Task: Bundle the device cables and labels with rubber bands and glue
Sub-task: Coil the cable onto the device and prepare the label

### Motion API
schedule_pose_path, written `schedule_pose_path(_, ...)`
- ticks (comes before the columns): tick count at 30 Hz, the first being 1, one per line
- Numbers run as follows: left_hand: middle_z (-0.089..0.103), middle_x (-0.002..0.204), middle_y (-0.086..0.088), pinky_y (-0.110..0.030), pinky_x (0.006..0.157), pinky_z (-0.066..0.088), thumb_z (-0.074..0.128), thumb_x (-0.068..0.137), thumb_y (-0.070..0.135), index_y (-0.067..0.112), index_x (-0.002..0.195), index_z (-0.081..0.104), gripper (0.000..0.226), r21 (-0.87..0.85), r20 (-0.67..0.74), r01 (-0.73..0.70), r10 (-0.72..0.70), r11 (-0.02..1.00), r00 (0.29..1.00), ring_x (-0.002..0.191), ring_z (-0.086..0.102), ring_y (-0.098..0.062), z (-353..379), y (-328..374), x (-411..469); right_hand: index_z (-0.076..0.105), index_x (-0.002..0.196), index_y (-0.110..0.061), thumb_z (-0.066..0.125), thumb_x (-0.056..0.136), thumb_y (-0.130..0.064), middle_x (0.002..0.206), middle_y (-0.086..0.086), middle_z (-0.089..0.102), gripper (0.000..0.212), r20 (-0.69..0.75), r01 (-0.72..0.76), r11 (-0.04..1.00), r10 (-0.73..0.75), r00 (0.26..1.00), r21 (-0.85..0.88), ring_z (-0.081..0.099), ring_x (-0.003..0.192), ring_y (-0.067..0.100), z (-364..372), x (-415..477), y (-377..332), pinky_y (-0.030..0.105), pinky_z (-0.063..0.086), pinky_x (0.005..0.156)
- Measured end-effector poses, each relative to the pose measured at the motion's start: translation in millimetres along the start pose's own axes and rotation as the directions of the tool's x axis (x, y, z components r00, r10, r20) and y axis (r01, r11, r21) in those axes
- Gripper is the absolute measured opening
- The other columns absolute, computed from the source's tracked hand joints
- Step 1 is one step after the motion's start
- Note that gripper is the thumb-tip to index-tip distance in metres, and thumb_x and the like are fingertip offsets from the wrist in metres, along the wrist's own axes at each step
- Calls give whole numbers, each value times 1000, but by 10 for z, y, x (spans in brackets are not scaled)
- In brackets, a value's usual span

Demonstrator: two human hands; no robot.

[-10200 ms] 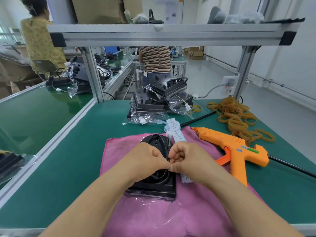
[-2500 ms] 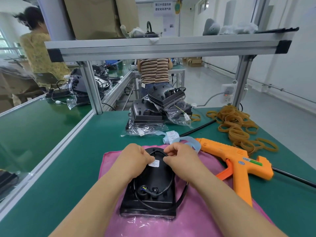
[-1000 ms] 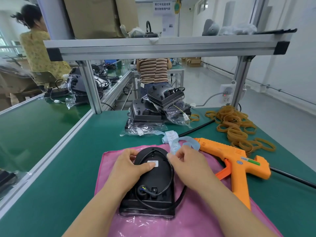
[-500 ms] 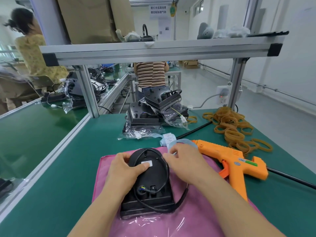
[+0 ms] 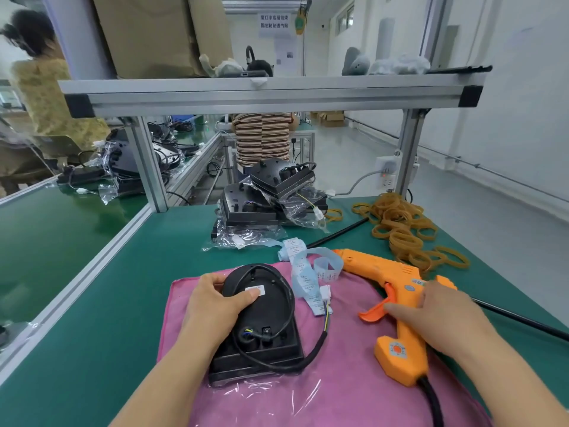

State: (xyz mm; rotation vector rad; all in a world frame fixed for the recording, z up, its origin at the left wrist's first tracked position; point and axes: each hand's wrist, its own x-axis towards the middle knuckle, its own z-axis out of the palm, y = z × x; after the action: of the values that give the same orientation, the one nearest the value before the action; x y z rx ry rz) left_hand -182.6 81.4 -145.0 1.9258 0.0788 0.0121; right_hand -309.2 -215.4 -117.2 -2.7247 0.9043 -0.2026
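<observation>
A black device (image 5: 264, 322) lies back-up on a pink cloth (image 5: 338, 383), its black cable (image 5: 309, 355) looped over it and out to the right. My left hand (image 5: 215, 306) grips the device's left rim, thumb pressing a small white sticker (image 5: 258, 289) on its back. A pale blue strip of labels (image 5: 304, 277) lies curled beside the device, next to the cable's white connector (image 5: 324, 293). My right hand (image 5: 440, 318) rests with straight fingers on the handle of the orange glue gun (image 5: 378, 272), thumb beside its trigger.
A heap of tan rubber bands (image 5: 400, 232) lies at the back right. Bagged black devices (image 5: 261, 208) are stacked behind the cloth. The gun's black cord (image 5: 520, 318) runs right across the green mat. An aluminium shelf frame (image 5: 147, 167) stands behind, with two people beyond it.
My right hand has left the label strip and the device's top and moved right onto the glue gun. My left hand stays on the device with its thumb on the sticker.
</observation>
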Motion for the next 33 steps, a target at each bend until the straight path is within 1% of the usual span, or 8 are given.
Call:
schedule_pose_path(7, 70, 96, 6, -39, 79, 59, 94, 55, 39, 27, 98, 57, 58, -51, 31, 25, -23, 998, 999, 83, 71, -14, -7, 23, -17, 35, 66, -19, 66, 67, -76, 61, -1, 46, 64, 70, -99, 983, 89, 994, 156, 50, 57, 15, 86, 1, 7, 28, 28, 47)
schedule_pose_path(10, 68, 96, 5, -30, 70, 55, 87, 71, 27, 27, 94, 56, 39, -61, 27, 20, -18, 998, 999, 81, 68, -11, -1, 5, 3, 38, 65, -19, 66, 70, -73, 57, -2, 45, 62, 68, -94, 981, 83, 994, 172, 48, 53, 16, 100, -8, 23, 28, 29, 47)
schedule_pose_path(12, 67, 97, 6, -37, 77, 57, 78, 80, 23, 27, 93, 56, 26, -63, 23, 24, -23, 998, 999, 83, 67, -12, 6, -7, 18, 40, 65, -19, 63, 71, -75, 56, -4, 45, 61, 54, -90, 984, 83, 995, 153, 48, 53, 16, 64, -44, 30, 28, 32, 48)
schedule_pose_path(17, 69, 96, 5, -42, 83, 58, 69, 88, 20, 27, 94, 59, 14, -81, 6, 34, -33, 996, 999, 85, 69, -17, 8, -26, 31, 54, 74, -30, 60, 82, -62, 74, -10, 56, 33, -270, 70, 981, -20, 963, 179, 54, 65, 13, -124, -205, -195, 30, 40, 53)
schedule_pose_path(19, 69, 97, 6, -42, 84, 58, 70, 87, 21, 27, 95, 60, 14, -80, 5, 26, -26, 996, 1000, 87, 69, -16, 5, -30, 30, 59, 67, -27, 61, 85, -55, 64, -12, 59, 33, -178, 183, 943, -136, 974, 277, 56, 58, 7, -118, -315, -439, 28, 41, 51)
schedule_pose_path(22, 69, 97, 7, -44, 87, 58, 72, 86, 22, 28, 96, 61, 16, -94, 12, 32, -30, 995, 999, 89, 69, -16, -4, -37, 20, 58, 76, -22, 64, 84, -51, 78, -8, 63, 30, 99, 266, 919, -306, 947, 290, 57, 75, 9, 101, -453, -790, 31, 41, 63)
schedule_pose_path(26, 71, 99, 8, -44, 88, 57, 73, 84, 26, 30, 98, 62, 18, -90, 23, 21, -19, 996, 1000, 92, 70, -16, -19, -50, 9, 50, 94, -24, 68, 77, -33, 93, -4, 60, 26, 217, 223, 913, -308, 926, 343, 55, 87, 18, 284, -483, -952, 28, 40, 63)
schedule_pose_path(33, 72, 97, 10, -44, 90, 56, 75, 81, 28, 31, 97, 62, 21, -95, 23, 1, 1, 995, 1000, 93, 69, -12, -17, -77, 27, 54, 85, -30, 70, 81, -19, 64, -6, 61, 20, -115, 319, 744, -314, 943, 587, 56, 65, 7, 237, -373, -1228, 20, 40, 62)
